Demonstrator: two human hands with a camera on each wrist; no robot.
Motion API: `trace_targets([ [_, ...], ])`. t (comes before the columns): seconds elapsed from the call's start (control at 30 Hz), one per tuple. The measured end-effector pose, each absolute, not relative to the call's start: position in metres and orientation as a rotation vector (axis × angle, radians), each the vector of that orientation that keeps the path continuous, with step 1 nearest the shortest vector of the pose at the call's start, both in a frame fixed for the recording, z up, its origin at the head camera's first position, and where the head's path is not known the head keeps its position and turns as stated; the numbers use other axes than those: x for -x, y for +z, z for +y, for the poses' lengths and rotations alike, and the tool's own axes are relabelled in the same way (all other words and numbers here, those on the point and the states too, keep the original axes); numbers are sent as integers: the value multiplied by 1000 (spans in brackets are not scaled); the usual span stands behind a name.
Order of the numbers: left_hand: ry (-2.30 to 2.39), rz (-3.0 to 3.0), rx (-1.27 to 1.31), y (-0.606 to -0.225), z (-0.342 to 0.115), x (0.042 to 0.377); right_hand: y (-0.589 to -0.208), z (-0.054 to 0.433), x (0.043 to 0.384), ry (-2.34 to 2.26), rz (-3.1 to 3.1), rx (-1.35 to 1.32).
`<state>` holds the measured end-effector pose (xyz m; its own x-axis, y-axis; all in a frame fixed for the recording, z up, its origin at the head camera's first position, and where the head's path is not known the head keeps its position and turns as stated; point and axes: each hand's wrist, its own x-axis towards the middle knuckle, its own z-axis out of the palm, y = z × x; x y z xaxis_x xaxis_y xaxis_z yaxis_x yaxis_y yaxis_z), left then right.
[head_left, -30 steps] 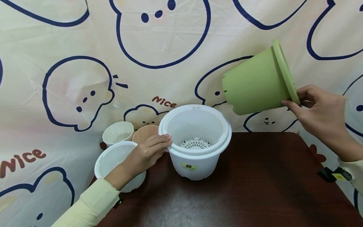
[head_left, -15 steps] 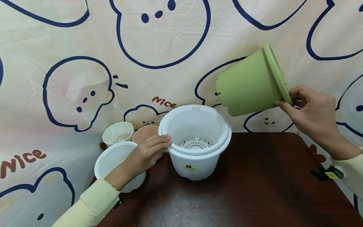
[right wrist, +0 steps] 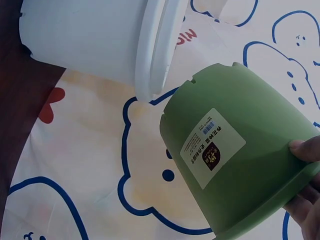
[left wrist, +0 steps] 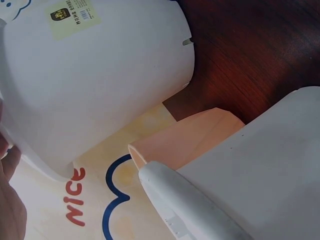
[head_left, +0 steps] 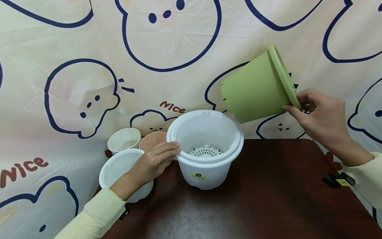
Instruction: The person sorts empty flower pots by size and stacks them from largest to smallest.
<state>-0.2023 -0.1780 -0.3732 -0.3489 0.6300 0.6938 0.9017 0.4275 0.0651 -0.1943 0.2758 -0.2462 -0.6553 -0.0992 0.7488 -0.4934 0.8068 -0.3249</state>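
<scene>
A white flowerpot [head_left: 219,171] stands upright on the table, a doubled rim at its top and a slotted grid visible at the bottom inside. My left hand [head_left: 153,161] grips the left side of its rim; the thumb is hidden in the head view. Up to the right, my right hand [head_left: 325,121] pinches the rim of a green flowerpot [head_left: 256,88]. That pot is held in the air, tilted, its base toward the white one and its mouth facing right. A printed label [right wrist: 212,147] shows on its side in the right wrist view.
Left of the stack, another white pot [head_left: 114,167] stands partly behind my left forearm. Behind it are a peach pot [head_left: 152,139] and a small cream pot [head_left: 123,135]. The dark wooden table [head_left: 274,192] ends against a patterned cloth backdrop [head_left: 167,86].
My right hand has carried the green flowerpot leftward, closer to the white flowerpot. The left hand and the other pots have stayed put.
</scene>
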Motion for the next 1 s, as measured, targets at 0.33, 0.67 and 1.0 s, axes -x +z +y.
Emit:
trace_targets([
  [0.33, -606, -2089, 1287, -375, -178, 204, -246, 265, 197, 709, -2239, -448],
  [0.67, -609, -2094, 1280, -376, -178, 205, -244, 255, 199, 715, -2232, -459],
  [1.0, -595, -2085, 1278, -376, -178, 205, -243, 246, 200, 733, -2238, -471],
])
